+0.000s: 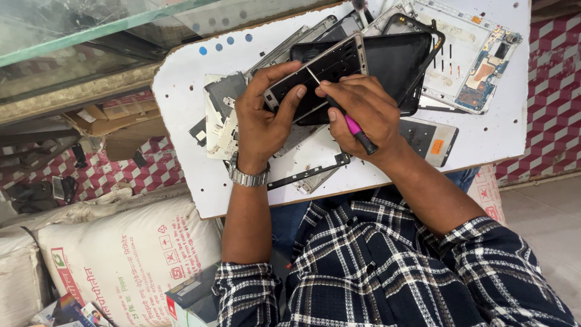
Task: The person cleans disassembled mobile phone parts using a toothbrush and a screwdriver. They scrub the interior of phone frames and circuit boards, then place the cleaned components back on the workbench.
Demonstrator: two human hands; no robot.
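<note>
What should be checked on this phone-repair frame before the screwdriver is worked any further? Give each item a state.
1. Left hand grips the opened phone firmly, thumb across its lower edge: ok.
2. Right hand holds the pink-handled screwdriver, shaft pointing up into the phone: ok.
3. Tip seated in a screw head: cannot tell, too small to see.
4. Phone supported: it rests over a black tablet shell, not flat on the white board: not ok.
5. Room to work: loose frames and a circuit-board housing crowd the board: not ok.
6. Loose screws kept in a tray: cannot tell, none visible.
</note>
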